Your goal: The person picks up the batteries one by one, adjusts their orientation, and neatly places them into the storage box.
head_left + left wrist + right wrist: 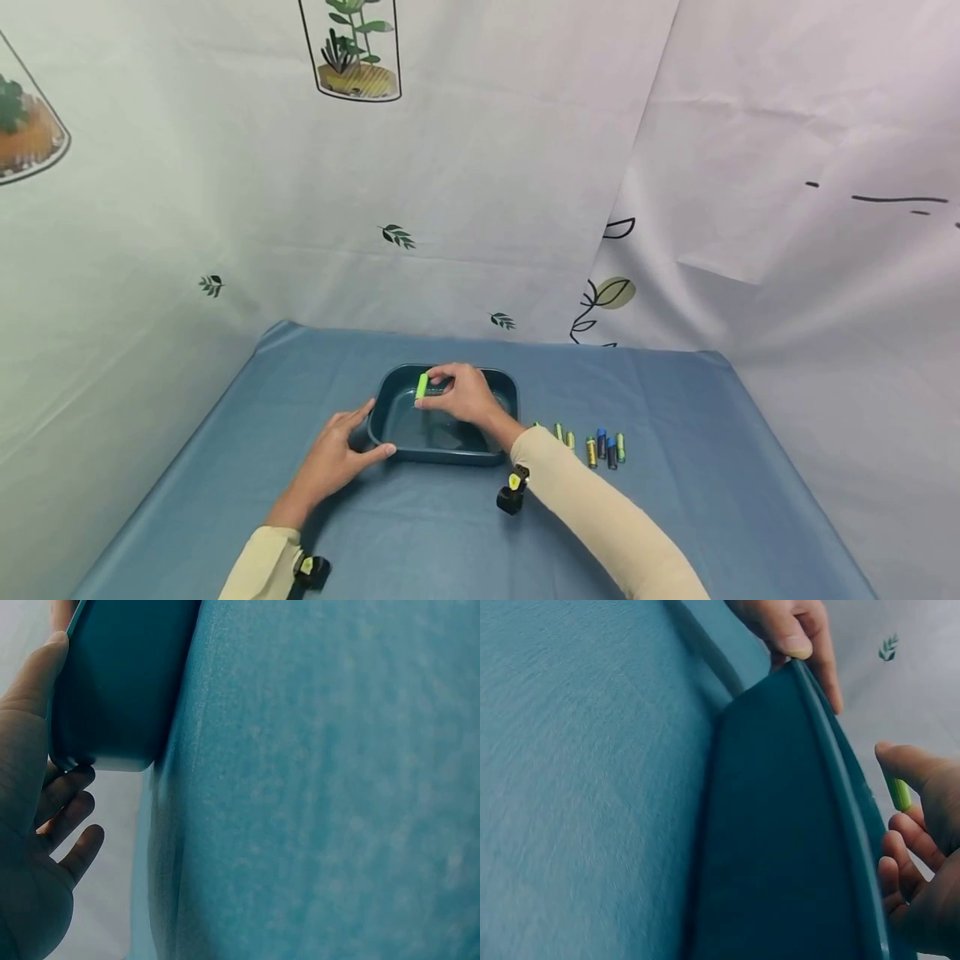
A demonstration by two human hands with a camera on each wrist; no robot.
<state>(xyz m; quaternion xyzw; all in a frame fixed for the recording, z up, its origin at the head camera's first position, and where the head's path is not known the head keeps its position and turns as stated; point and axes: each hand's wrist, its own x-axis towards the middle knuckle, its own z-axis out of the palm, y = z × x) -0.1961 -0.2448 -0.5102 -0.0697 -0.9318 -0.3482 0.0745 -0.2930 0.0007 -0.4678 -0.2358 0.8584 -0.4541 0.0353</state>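
A dark teal rectangular dish [448, 457] with rounded corners stands on the blue cloth. My left hand [333, 454] holds its near left corner, thumb at the front rim and fingers along the left side; the left wrist view shows the lower fingers [81, 851] spread below the corner. Over the inside of the dish, my right hand [467, 395] pinches a bright green battery [422, 387] between thumb and fingertips, tilted nearly upright. In the right wrist view the same green battery [899, 793] is partly covered by the thumb.
Right of the dish, several loose batteries lie on the cloth, among them a green and yellow battery [592, 452] and a dark one with a blue end [612, 454]. The right sleeve [592, 508] partly covers this group. White printed curtains [480, 167] enclose the table's back and sides.
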